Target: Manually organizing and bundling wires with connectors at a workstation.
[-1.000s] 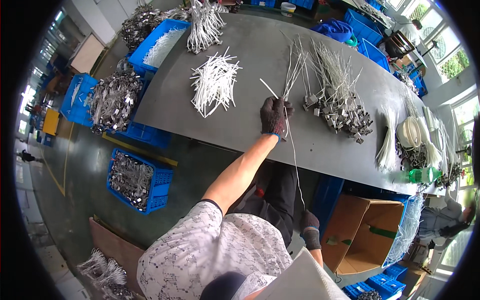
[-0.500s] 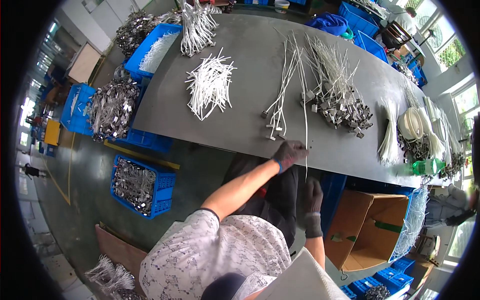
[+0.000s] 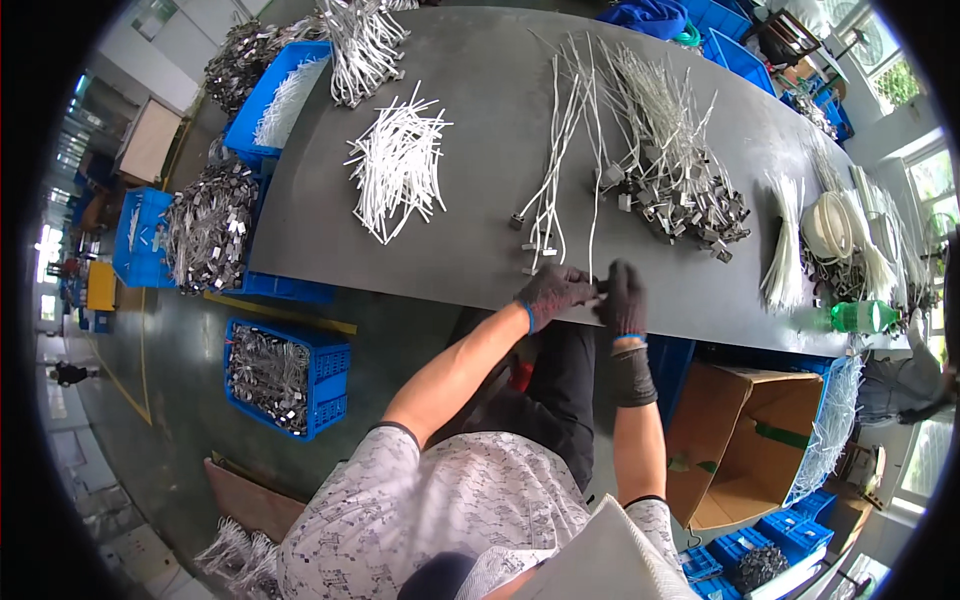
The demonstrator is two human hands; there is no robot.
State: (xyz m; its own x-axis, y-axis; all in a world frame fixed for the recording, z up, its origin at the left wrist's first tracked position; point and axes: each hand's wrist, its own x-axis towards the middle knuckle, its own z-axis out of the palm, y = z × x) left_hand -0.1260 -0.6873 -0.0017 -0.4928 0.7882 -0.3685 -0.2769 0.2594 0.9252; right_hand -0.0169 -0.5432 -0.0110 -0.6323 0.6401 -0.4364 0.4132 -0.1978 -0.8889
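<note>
At the near table edge, my gloved left hand [image 3: 557,292] pinches the lower end of a thin white wire [image 3: 596,170] that runs away across the table. Its fingertips meet those of my gloved right hand [image 3: 624,300], whose fingers are bent together; what lies between them is hidden. Beyond my left hand lie a few loose wires with small metal-grey connectors [image 3: 541,240]. To the right is a big bundle of wires with dark, boxy connectors [image 3: 690,205]. A pile of short white tubes [image 3: 400,165] sits on the table's left part.
A bunch of white wires [image 3: 365,50] lies at the table's far left corner. Wire bundles [image 3: 785,245], a white roll [image 3: 828,226] and a green bottle [image 3: 862,317] are at the right. Blue crates [image 3: 330,385] stand on the left floor; an open cardboard box [image 3: 745,440] is right of me.
My right hand has come up from below the table edge to meet my left hand. The wire's near end, which hung past the edge, is now at my fingertips.
</note>
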